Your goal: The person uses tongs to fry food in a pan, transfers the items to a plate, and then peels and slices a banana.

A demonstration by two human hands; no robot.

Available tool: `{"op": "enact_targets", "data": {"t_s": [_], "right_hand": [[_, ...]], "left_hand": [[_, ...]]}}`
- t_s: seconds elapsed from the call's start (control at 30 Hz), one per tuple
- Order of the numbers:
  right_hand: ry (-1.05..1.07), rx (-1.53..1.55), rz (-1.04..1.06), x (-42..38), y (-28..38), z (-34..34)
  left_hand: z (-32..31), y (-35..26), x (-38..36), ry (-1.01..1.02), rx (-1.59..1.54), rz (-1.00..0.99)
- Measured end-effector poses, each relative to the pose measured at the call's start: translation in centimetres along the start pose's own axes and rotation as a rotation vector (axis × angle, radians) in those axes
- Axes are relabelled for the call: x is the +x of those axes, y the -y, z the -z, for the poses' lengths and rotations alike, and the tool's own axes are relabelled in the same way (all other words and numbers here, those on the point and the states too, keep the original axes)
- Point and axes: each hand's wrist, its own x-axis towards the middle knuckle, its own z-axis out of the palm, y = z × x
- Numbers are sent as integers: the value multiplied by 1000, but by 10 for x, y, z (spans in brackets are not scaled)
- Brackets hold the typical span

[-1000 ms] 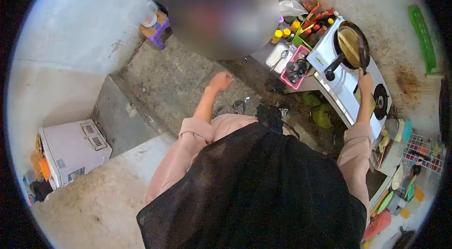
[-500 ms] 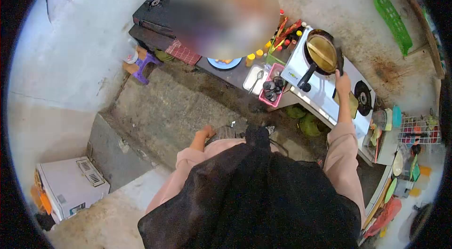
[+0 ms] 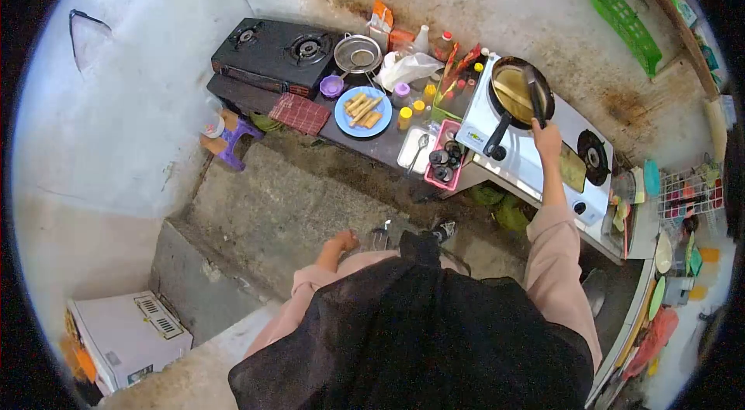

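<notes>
At the right of the frame's centre, the right hand (image 3: 548,138) is over the near edge of the pan (image 3: 521,117), its grip wrapped around a dark utensil (image 3: 537,98) that slants into it. The pan sits on the white stove (image 3: 528,167) in the upper right and holds yellowish liquid with a pale, elongated shape in it; its handle points to the lower left.

Near the lower centre, the left hand (image 3: 341,241) hangs low beside the lap; its fingers look curled, but I cannot tell whether that grip is fully closed.

Above centre, a blue plate (image 3: 342,112) of golden rolls (image 3: 359,108) rests on the dark surface (image 3: 388,152), next to a red checked cloth (image 3: 299,114). A pink basket (image 3: 458,177) stands just beside the white stove.
</notes>
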Motion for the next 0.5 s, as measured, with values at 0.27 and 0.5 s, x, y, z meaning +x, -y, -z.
{"op": "enact_targets", "data": {"t_s": [0.27, 0.5], "right_hand": [[-51, 19, -40, -1, 8, 3], [-23, 8, -46, 1, 17, -2]], "left_hand": [[-59, 89, 71, -140, 244, -204], [-1, 7, -20, 86, 52, 58]]}}
